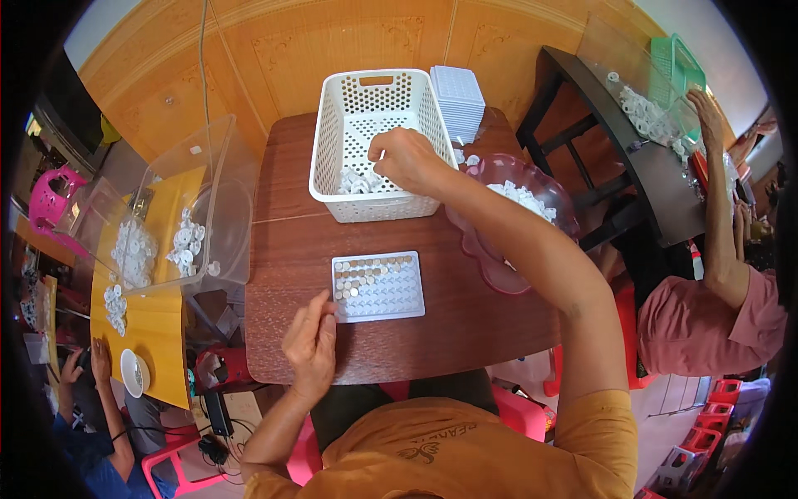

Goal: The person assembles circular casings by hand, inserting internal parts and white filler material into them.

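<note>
White grid tray (378, 287) at table centre: top rows filled, most cells bare; left hand (312, 345) loose, fingertips at its 8 o'clock corner; right hand (405, 158) pinching small white parts (359, 181) in basket (328, 150) at 12 o'clock

White perforated basket (332, 158) of small white caps (359, 181), upright mid-table.

A stack of white trays (459, 98) stands beside a pink bowl (499, 274) of small white parts.
</note>
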Available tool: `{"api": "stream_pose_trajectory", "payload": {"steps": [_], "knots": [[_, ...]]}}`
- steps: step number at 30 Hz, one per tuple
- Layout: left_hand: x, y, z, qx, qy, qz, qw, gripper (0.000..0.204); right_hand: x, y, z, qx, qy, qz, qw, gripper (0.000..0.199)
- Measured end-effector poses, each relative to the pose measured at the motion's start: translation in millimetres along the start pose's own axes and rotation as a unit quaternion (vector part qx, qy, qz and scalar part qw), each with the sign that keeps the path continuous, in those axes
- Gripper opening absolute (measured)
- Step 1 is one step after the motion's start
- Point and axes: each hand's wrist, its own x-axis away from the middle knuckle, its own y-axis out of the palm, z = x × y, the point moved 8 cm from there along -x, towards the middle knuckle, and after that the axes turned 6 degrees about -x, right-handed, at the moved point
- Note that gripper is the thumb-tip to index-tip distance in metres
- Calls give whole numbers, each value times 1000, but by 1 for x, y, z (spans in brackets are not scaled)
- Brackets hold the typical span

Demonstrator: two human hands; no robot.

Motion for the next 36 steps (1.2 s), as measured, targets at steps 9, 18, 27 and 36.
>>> {"api": "stream_pose_trajectory", "payload": {"steps": [9, 18, 27, 36], "knots": [[33, 4, -62, 195, -186, 71, 960, 39, -43, 83, 32, 199, -10, -278, 940, 20], [27, 7, -62, 191, -183, 73, 962, 37, -42, 69, 51, 192, 13, -249, 949, 20], [28, -10, -35, 207, -165, 104, 959, 29, 41, -15, -14, -381, 117, -163, 903, 21], [2, 27, 10, 386, -244, 9, 890, 28, 150, 57, -47, -656, 187, -208, 701, 25]]}}
